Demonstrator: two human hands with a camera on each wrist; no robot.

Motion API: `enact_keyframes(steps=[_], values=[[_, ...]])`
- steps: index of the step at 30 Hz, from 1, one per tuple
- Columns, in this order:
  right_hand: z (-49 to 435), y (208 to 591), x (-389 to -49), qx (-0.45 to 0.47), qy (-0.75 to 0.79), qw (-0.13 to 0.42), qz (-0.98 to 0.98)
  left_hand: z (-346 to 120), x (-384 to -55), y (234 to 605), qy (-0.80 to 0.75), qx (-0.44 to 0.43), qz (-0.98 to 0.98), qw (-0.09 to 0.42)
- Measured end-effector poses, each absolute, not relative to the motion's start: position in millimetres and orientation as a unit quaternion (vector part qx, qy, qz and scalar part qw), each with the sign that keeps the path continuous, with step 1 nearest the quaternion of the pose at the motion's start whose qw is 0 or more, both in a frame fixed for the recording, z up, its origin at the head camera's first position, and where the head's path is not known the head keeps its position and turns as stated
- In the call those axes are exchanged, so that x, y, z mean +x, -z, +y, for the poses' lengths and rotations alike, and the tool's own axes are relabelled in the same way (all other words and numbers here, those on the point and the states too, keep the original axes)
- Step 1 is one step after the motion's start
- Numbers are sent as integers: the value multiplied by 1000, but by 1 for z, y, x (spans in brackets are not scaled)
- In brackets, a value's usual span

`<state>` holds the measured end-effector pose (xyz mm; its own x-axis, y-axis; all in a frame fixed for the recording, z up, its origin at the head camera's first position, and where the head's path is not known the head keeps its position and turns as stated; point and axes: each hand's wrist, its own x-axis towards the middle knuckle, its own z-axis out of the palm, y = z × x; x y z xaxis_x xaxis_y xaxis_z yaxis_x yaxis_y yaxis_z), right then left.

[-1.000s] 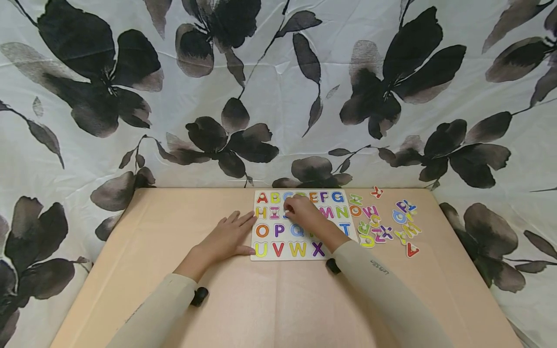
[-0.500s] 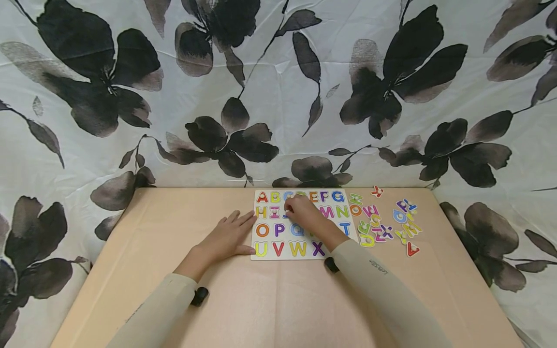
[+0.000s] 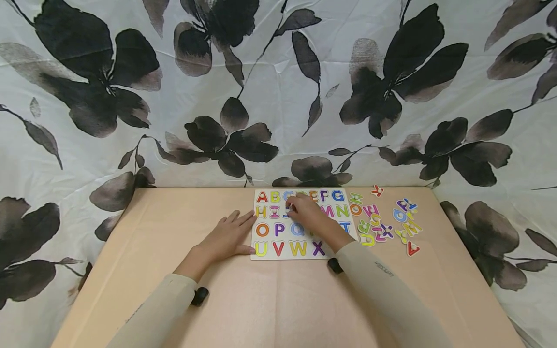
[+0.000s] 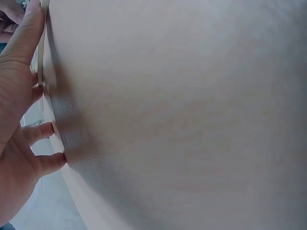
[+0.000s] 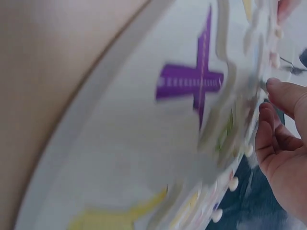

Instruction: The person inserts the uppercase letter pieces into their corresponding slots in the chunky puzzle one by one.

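Note:
A white alphabet board point(image 3: 287, 257) with colored letters lies on the table. My left hand point(image 3: 230, 235) rests against its left edge, fingers spread, with the thumb point(image 4: 28, 36) at the lower corner. My right hand point(image 3: 306, 212) is over the second row, close to the blue J point(image 3: 285, 213), and covers some letters around it. In the right wrist view, thumb and fingers close around a small knob on a letter piece; which letter is hidden. A purple X point(image 5: 196, 84) shows near the board's lower edge there.
Loose letter pieces lie right of the board, including a purple X point(image 3: 386, 231), an orange O point(image 3: 356, 210) and a red one point(image 3: 412, 249). Behind the tan table point(image 3: 174, 212) hangs a white cloth point(image 3: 278, 92) with dark flowers.
My right hand has shifted and turned slightly, so more of the blue J shows beside its fingertips. The left hand, the board and the loose pieces stay where they were.

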<state>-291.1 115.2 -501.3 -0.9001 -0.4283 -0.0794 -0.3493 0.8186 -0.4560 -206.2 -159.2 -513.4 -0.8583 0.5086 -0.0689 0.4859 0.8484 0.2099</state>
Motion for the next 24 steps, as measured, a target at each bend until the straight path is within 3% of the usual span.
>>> enact_keyframes(steps=[8, 24], values=[[164, 492, -299, -206, 242, 58, 946, -159, -207, 514, -93, 255, 960, 67], [299, 485, -305, -90, 259, 23, 961, -155, -196, 513, -99, 250, 961, 67]])
